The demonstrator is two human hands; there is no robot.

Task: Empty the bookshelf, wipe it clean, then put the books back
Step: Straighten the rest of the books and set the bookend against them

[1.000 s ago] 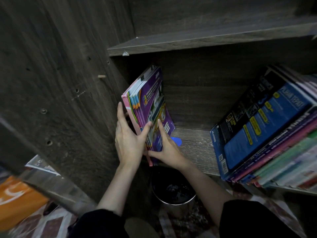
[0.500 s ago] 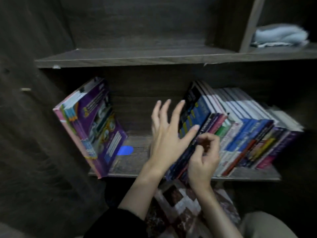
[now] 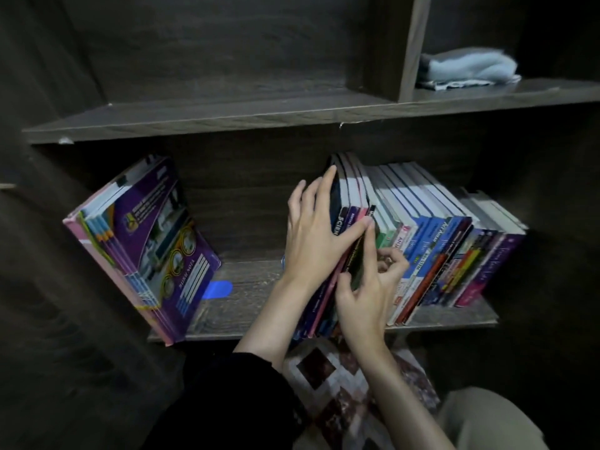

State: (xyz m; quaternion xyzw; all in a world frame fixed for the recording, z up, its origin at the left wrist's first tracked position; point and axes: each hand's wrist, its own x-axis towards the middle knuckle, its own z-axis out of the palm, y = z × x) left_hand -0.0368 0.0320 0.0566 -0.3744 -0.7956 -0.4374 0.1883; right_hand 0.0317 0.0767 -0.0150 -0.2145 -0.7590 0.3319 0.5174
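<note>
Head view: the left hand (image 3: pixel 311 241) lies flat, fingers straight, against the glossy cover at the left end of the row of books (image 3: pixel 431 235), which stands tilted on the dark wood-grain shelf (image 3: pixel 246 306). The right hand (image 3: pixel 367 297) pinches a thin dark book (image 3: pixel 358 266) in that row between thumb and forefinger. A slanting stack of books (image 3: pixel 146 248) leans at the left wall. A soft pale cloth (image 3: pixel 467 68) lies folded on the board above.

- Left of the row of books (image 3: pixel 428 235): bare shelf board (image 3: pixel 253 287) open as far as the leaning purple stack (image 3: pixel 146 245); a blue tab (image 3: pixel 217 290) lies flat there.
- Row's left end: blocked by left hand (image 3: pixel 311 241) and right hand (image 3: pixel 367 297), which pinches a dark book (image 3: pixel 357 271).
- Above the row: upper board (image 3: pixel 227 120) caps clearance.
</note>
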